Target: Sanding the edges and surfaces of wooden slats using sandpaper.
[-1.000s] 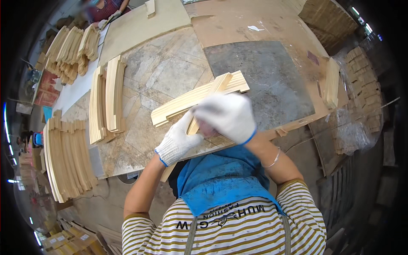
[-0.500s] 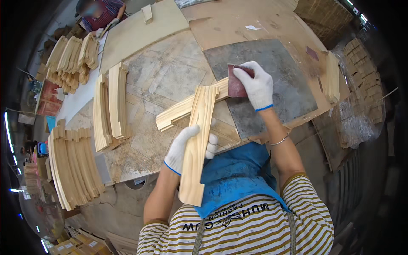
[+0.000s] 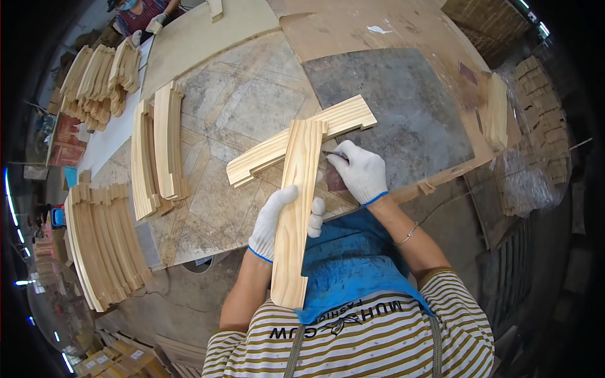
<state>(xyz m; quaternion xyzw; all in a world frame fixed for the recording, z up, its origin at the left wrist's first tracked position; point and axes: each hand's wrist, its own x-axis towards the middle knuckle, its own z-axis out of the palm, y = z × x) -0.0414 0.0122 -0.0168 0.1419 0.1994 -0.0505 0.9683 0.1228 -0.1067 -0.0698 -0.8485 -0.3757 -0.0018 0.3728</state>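
Observation:
My left hand [image 3: 275, 217], in a white knit glove, is closed around a pale notched wooden slat [image 3: 295, 220] that slants up from my apron. A second notched slat [image 3: 353, 114] lies on the table, crossed by the upper end of the held one. My gloved right hand [image 3: 362, 170] pinches a dark red sheet of sandpaper [image 3: 335, 181] beside the held slat's right edge. Most of the sheet is hidden under the hand, and I cannot tell whether it touches the wood.
Two or more curved slats [image 3: 167, 142] lie left on the table. Stacked slats [image 3: 104, 246] stand at its left edge, with further piles [image 3: 94, 79] beyond. Another person [image 3: 148, 16] works at the far left. A dark grey sheet [image 3: 409, 94] covers the table's right part.
My right hand has come down and left with the sandpaper, from the lying slat's far end to beside the held slat. That far end is now uncovered. My left hand keeps its grip.

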